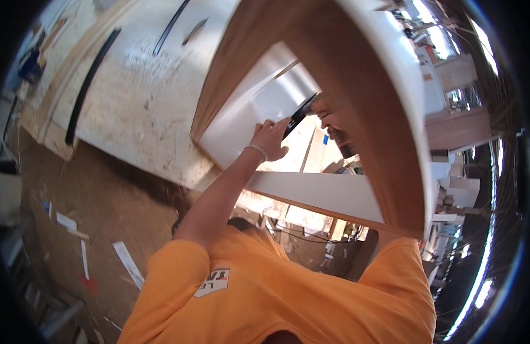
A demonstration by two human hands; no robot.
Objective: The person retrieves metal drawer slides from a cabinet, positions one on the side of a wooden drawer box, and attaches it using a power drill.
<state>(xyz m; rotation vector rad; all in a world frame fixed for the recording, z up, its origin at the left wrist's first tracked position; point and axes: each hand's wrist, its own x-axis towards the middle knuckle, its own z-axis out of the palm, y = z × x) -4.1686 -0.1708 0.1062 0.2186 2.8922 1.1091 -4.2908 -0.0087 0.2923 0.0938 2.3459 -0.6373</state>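
A box-like cabinet with white faces and brown wood edges [365,97] stands tilted in front of me, on the right of the workbench. My left hand [269,139] reaches inside it, fingers spread against the white inner panel [225,136], fingertips at the black end of a cordless drill [295,122]. My right hand [328,114] is wrapped round the drill's grip inside the cabinet, with the drill's dark base showing below the fist. The right forearm is mostly hidden behind the cabinet's side. What the drill's tip touches cannot be made out.
On the pale, scuffed workbench [144,109] lie two long black strips [92,86] and a small brown piece [194,31]. White offcuts [127,262] litter the brown floor at the left. Stacked boards and boxes [457,123] stand at the right. A dark cable [314,238] hangs below the cabinet.
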